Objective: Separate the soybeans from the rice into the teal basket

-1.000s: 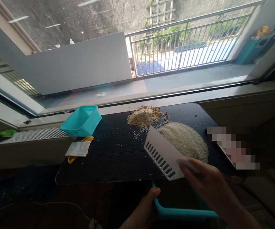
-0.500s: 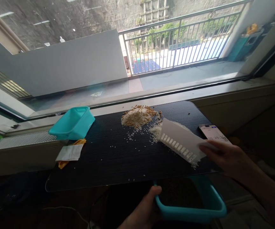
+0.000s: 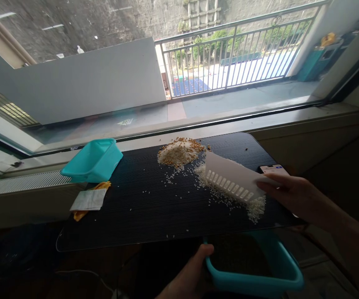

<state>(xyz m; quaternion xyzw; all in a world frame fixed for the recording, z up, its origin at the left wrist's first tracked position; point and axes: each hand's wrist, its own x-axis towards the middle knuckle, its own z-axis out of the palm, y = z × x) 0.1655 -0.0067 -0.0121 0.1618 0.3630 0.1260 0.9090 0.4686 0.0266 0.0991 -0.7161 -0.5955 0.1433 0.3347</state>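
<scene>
In my right hand (image 3: 291, 193) is the handle of a white slotted scoop (image 3: 232, 174), its row of slots along the lower side. The scoop rests on or just over a spread of white rice (image 3: 256, 209) at the right of the black table (image 3: 154, 216). My left hand (image 3: 194, 265), below the table's front edge, grips the rim of a turquoise basin (image 3: 257, 280); the basin's inside is too dark to make out. Left of the scoop, a heap of pale grains mixed with yellow kernels (image 3: 181, 153) sits near the window, with loose rice around it.
A second turquoise basin (image 3: 94, 160) stands at the table's far left corner. Beside it lies a folded white paper or cloth (image 3: 88, 200) over something orange. A phone (image 3: 272, 169) lies at the right edge, partly behind my right hand. The window sill borders the back.
The scoop has shifted slightly up and left, and its tilt has changed. More rice shows below its lower edge. The held basin has moved a little to the right; my hand covers more of the phone.
</scene>
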